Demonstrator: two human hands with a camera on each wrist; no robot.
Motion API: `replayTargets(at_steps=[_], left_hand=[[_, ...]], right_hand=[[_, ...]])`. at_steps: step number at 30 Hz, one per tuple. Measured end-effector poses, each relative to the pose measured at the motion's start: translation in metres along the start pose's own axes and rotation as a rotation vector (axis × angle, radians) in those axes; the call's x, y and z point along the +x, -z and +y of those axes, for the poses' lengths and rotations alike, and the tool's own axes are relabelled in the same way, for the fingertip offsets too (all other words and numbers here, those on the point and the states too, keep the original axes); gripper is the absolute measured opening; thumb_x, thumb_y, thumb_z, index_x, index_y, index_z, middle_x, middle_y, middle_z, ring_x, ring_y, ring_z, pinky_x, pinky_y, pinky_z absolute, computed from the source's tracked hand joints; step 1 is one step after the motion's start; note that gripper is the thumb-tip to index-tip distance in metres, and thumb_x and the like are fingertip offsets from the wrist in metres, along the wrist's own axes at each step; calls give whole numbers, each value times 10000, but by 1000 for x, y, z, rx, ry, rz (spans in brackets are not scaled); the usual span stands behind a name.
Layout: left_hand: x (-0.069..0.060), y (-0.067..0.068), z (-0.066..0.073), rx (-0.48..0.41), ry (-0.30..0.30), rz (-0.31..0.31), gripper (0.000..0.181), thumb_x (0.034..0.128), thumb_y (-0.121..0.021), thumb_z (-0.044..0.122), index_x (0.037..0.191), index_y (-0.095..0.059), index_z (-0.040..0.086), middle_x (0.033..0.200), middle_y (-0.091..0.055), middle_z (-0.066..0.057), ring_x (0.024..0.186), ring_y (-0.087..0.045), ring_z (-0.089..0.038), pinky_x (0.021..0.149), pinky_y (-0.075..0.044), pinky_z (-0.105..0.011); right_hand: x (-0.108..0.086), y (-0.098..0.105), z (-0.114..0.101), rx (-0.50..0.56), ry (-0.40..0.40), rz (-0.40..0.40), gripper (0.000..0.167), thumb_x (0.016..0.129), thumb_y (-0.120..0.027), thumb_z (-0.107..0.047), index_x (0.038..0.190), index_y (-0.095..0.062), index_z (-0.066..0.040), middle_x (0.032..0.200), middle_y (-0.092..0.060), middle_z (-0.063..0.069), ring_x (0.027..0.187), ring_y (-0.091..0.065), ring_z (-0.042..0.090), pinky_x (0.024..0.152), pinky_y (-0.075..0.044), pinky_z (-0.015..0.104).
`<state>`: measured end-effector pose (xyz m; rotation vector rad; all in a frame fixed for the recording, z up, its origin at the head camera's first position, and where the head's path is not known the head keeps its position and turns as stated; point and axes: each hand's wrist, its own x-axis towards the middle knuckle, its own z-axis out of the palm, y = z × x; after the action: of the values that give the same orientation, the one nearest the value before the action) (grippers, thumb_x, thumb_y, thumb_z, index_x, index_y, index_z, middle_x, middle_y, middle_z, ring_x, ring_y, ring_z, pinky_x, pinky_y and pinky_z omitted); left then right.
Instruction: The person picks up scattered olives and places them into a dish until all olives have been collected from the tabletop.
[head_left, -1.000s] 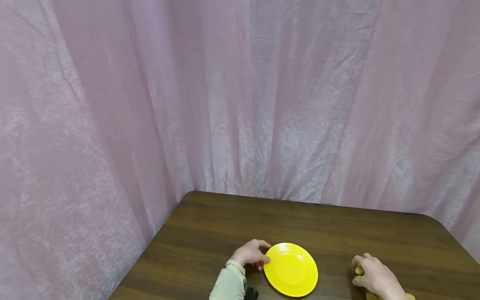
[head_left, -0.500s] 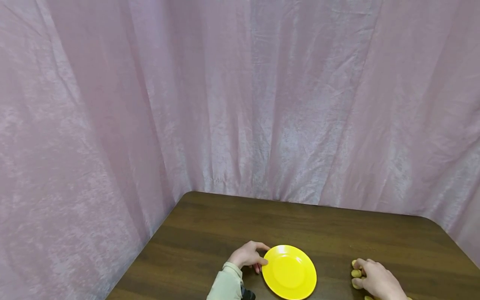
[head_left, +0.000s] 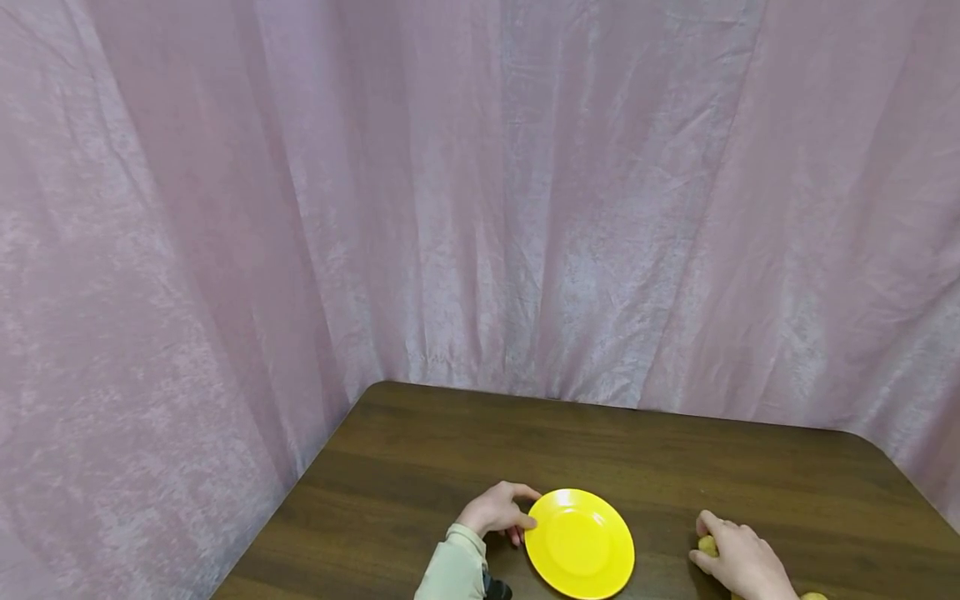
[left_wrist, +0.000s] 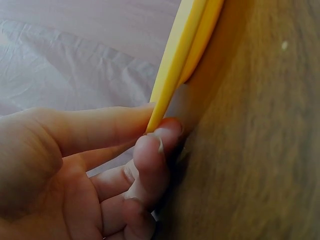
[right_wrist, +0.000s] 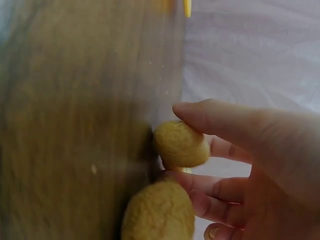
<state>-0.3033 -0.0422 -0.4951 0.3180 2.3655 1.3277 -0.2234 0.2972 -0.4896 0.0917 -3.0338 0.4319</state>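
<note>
plate underside [left_wrist: 201,40]: left wrist, not head

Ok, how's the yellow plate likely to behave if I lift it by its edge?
The yellow plate is probably stiff: its rim shows no bend where the left hand pinches it. The glossy highlights suggest a smooth face that may slip. Held on one side only, it could tip, its far edge dropping.

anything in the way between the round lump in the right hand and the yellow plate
Nothing visible: in the head view, only tabletop shows between the lump in the right hand and the plate. The left hand holds the plate's opposite rim, off that path.
</note>
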Motion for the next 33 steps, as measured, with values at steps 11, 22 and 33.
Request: replayTargets(at_steps=[11, 22, 33], left_hand=[[-3, -2, 3, 4, 8, -1, 357, 836, -719, 65, 1187, -671, 110, 553, -574, -33, 423, -498, -114, 458, -429, -216], [-1, 0, 2, -2, 24, -8, 353, 841, -720, 83, 1189, -670, 116, 554, -571, -28, 431, -500, -116, 453, -400, -202], [-1, 0, 1, -4, 10, -7, 350, 842, -716, 75, 1187, -670, 117, 549, -565, -25, 424, -495, -116, 443, -397, -197]], right_hand=[[-1, 3, -5, -6, 21, 101, 285, 774, -733, -134, 925, -492, -153, 700, -503, -26, 708, -565, 220, 611, -433, 428], [-3, 15, -22, 53, 93, 273, 236, 753, -738, -81, 940, -597, -116, 701, -456, -56, 669, -419, 105, 595, -357, 321], [0, 13, -56, 127, 132, 417, 267, 737, -777, -55, 919, -594, -124, 755, -497, -69, 730, -468, 99, 638, -374, 292]])
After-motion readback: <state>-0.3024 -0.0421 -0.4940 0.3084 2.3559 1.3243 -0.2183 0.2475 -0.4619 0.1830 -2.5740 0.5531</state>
